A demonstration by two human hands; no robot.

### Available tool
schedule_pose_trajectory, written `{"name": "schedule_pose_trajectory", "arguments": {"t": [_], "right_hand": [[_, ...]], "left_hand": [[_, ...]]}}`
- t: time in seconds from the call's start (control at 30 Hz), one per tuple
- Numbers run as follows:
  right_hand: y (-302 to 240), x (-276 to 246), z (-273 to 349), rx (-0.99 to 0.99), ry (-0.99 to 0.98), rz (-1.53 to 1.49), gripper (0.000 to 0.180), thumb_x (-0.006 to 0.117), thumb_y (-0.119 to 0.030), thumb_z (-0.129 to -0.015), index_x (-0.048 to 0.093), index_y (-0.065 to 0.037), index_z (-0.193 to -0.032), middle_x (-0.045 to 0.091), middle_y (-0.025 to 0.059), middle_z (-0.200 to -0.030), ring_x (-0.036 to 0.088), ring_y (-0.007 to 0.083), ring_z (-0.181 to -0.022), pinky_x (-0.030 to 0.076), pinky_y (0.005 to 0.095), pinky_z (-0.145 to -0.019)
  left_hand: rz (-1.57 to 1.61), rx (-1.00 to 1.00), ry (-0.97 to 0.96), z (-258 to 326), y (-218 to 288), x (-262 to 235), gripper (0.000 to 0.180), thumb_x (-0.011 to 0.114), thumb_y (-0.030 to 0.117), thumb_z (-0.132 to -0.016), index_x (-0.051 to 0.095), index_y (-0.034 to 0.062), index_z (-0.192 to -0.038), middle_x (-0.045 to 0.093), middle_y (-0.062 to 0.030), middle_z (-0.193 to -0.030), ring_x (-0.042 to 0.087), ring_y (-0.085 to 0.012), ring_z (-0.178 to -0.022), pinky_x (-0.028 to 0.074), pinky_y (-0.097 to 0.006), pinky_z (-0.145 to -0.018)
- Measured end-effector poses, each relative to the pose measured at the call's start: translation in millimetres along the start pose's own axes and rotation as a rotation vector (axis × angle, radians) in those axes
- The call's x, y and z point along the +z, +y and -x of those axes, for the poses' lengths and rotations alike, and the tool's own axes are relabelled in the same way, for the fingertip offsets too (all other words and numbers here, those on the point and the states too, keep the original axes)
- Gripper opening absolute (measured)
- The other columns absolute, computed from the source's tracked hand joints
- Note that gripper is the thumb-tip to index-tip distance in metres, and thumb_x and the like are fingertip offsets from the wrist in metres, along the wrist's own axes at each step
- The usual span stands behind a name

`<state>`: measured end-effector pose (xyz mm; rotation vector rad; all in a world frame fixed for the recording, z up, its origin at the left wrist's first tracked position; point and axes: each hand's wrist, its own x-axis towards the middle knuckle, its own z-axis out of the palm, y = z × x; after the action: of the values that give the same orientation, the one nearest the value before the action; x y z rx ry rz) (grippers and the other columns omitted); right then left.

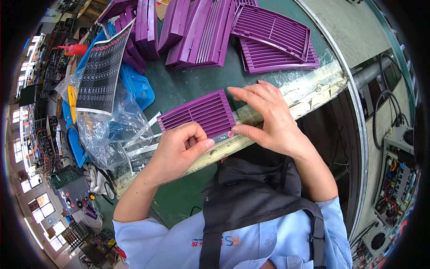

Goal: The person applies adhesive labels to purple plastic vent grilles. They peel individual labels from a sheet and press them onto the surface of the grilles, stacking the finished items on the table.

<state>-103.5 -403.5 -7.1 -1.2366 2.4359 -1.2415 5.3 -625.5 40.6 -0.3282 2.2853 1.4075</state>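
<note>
A purple louvred vent grille point(197, 114) lies slanted at the near edge of the workbench. Along its lower right border sits a small dark label strip point(221, 136) with a red round mark at its right end. My left hand point(177, 152) is closed at the grille's near edge, thumb tip by the left end of the strip. What its curled fingers hold, if anything, is hidden. Around the grille's right end my right hand point(273, 119) is spread, thumb by the red mark and forefinger near the far corner, with nothing held.
Several purple grilles point(201, 36) stand stacked at the back, with two more point(273, 33) lying flat to their right. Left are a black label sheet point(104, 69), crumpled clear plastic point(107, 134), a blue bin point(136, 87) and a yellow-handled tool point(71, 103). A metal rail point(358, 134) runs along the right.
</note>
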Motion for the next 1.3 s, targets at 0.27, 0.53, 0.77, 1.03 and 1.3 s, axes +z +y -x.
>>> {"name": "schedule_pose_trajectory", "arguments": {"t": [0.27, 0.53, 0.77, 1.03, 1.3], "right_hand": [[-1.4, 1.5, 0.0, -0.037, 0.0, 0.044, 0.065, 0.08, -0.024, -0.075, 0.056, -0.007, -0.133, 0.059, 0.0141, -0.117, 0.051, 0.0363, -0.116, 0.034, 0.0477, -0.108], [-4.1, 0.0, -1.1, -0.056, -0.002, 0.068, 0.065, 0.08, -0.018, -0.072, 0.058, -0.008, -0.132, 0.061, 0.0109, -0.11, 0.053, 0.0317, -0.108, 0.037, 0.0435, -0.102], [-8.5, 1.0, -3.1, -0.059, 0.001, 0.04, 0.063, 0.079, -0.016, -0.073, 0.058, -0.007, -0.131, 0.062, 0.0102, -0.11, 0.054, 0.0298, -0.108, 0.037, 0.0418, -0.102], [-8.9, 0.7, -3.7, -0.034, -0.018, 0.038, 0.062, 0.079, -0.017, -0.074, 0.058, -0.006, -0.131, 0.062, 0.0103, -0.11, 0.054, 0.0297, -0.108, 0.037, 0.041, -0.101], [-10.1, 0.1, -4.0, 0.006, -0.049, 0.041, 0.063, 0.079, -0.018, -0.074, 0.058, -0.006, -0.132, 0.062, 0.0098, -0.111, 0.054, 0.0291, -0.109, 0.034, 0.0426, -0.106]], "left_hand": [[-0.021, -0.014, 0.024, 2.1, 2.7, 1.4, 0.023, 0.072, 0.019, -0.089, 0.061, 0.0017, -0.08, 0.055, -0.0016, -0.066, 0.049, -0.0088, -0.058, 0.039, -0.028, -0.054], [-0.017, -0.039, -0.034, 15.8, -1.2, -24.7, 0.02, 0.071, 0.013, -0.09, 0.068, -0.0006, -0.105, 0.058, 0.0057, -0.069, 0.049, -0.0003, -0.063, 0.038, -0.02, -0.055], [0.075, 0.0, 0.073, 26.4, -24.3, -24.0, 0.018, 0.07, 0.007, -0.089, 0.058, 0.0011, -0.102, 0.062, 0.0031, -0.074, 0.053, -0.0017, -0.067, 0.039, -0.02, -0.057], [-0.001, 0.014, 0.128, 26.7, -27.9, -16.1, 0.017, 0.071, 0.004, -0.087, 0.056, 0.0022, -0.096, 0.06, 0.0027, -0.07, 0.051, -0.0023, -0.063, 0.038, -0.022, -0.057], [-0.028, 0.006, 0.121, 25.7, -25.2, -16.1, 0.017, 0.071, 0.003, -0.085, 0.056, 0.0028, -0.093, 0.06, 0.0024, -0.068, 0.052, -0.0025, -0.061, 0.037, -0.022, -0.054]]}}
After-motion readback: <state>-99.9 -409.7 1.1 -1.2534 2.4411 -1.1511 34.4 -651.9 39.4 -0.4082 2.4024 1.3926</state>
